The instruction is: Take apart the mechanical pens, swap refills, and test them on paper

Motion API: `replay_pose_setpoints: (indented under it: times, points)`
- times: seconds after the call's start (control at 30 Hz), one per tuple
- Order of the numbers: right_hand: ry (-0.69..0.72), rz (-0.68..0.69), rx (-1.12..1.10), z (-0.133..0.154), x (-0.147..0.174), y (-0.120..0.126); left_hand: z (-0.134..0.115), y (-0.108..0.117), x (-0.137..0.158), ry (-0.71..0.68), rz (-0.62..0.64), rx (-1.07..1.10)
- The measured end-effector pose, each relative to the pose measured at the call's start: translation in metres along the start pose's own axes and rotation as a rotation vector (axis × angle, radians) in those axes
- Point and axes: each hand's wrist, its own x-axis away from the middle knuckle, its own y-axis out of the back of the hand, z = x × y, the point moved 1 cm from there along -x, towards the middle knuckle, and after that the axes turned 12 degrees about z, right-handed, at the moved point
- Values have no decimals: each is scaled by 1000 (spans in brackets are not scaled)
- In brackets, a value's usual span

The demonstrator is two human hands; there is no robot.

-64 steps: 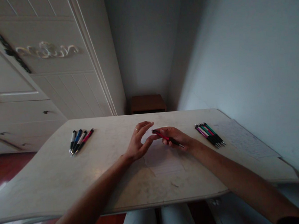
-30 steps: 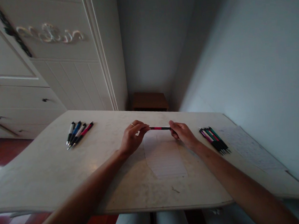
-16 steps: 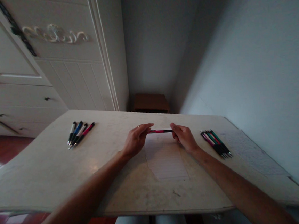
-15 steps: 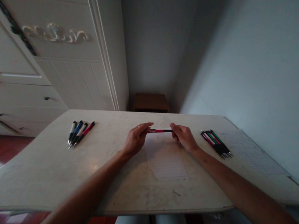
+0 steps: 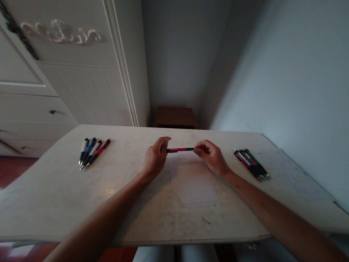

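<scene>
A pink-and-black pen (image 5: 182, 149) lies crosswise between my hands, held level above the far end of a lined sheet of paper (image 5: 194, 186). My left hand (image 5: 156, 157) is closed on the pen's left end, where the black clip shows; its fingertips are partly hidden. At the other end, the thumb and fingers of my right hand (image 5: 211, 155) pinch the black grip, covering the tip. Several pens (image 5: 93, 152) in white, blue and pink lie fanned out to the left. On the right, several more pens (image 5: 251, 164) lie side by side.
The pale table (image 5: 61, 202) has a rounded front edge close to my lap. A sheet covered in handwriting (image 5: 294, 173) lies at the right, along the wall (image 5: 304, 74). Behind the table stand a white cabinet (image 5: 88, 89) and a low brown box-like piece (image 5: 175, 115).
Both hands have shifted a little to the left with the pen. The pen has rolled, so its black clip now shows along the near side.
</scene>
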Motion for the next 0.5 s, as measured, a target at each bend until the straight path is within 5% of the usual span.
replay_pose_setpoints:
  times: [0.5]
  points:
    - [-38, 23, -84, -3, -4, 3, 4, 0, -1, -4, -2, 34]
